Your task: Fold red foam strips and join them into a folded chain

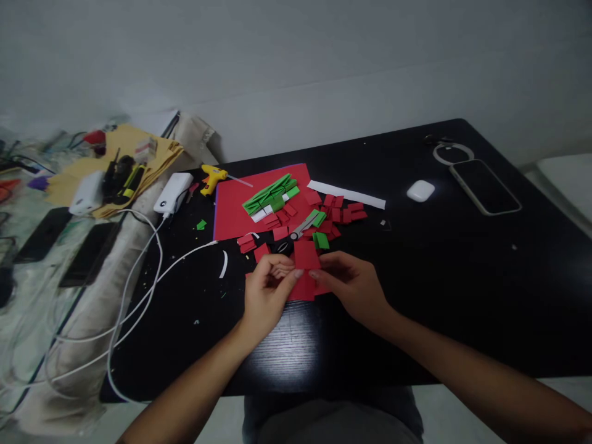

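While left hand (pixel 266 296) and right hand (pixel 355 285) pinch red paper (pixel 306 254), underside hidden, folds unclear.

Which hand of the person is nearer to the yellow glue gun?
Left. In the picture, the left hand is below and right of the yellow glue gun; the right hand is farther to the right.

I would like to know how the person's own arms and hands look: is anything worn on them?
The left hand and right hand are both bare, without gloves. The left forearm and right forearm are slender and show no sleeve or watch. I can make out no ring on the fingers.
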The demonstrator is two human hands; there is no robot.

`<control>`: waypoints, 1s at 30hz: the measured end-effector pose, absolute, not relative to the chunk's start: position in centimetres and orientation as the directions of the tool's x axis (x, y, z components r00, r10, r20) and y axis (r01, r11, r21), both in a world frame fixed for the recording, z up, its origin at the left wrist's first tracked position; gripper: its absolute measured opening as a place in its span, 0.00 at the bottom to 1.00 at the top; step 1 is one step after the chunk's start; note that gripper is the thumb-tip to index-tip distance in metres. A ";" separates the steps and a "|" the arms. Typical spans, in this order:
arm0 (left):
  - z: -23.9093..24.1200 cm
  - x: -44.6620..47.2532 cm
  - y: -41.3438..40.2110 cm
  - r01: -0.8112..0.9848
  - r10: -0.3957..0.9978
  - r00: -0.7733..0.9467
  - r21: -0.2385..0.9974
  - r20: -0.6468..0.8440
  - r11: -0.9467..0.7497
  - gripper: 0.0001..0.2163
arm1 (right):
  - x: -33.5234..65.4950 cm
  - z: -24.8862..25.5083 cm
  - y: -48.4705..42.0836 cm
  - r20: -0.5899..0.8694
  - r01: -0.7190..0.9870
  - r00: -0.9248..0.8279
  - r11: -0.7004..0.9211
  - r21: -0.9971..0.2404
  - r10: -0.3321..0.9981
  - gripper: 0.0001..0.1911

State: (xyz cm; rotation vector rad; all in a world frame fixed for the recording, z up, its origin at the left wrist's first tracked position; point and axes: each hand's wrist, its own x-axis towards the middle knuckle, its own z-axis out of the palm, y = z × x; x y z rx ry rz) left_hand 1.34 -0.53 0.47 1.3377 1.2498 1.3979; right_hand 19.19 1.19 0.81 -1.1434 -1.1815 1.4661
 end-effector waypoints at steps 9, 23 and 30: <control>0.8 1.5 -0.5 0.039 0.988 -0.046 0.989 0.146 -0.144 0.06 | 19.1 1.1 1.4 -0.158 -0.095 -0.145 -0.173 -0.980 0.977 0.15; 0.8 1.5 -0.3 0.029 0.999 -0.041 0.999 0.026 -0.025 0.06 | 19.2 1.0 1.6 -0.203 -0.135 -0.196 -0.232 -0.963 0.959 0.14; 0.8 1.6 -0.1 -0.005 0.999 -0.028 1.000 0.025 -0.026 0.05 | 19.1 1.0 1.5 -0.227 -0.182 -0.205 -0.265 -0.947 0.952 0.10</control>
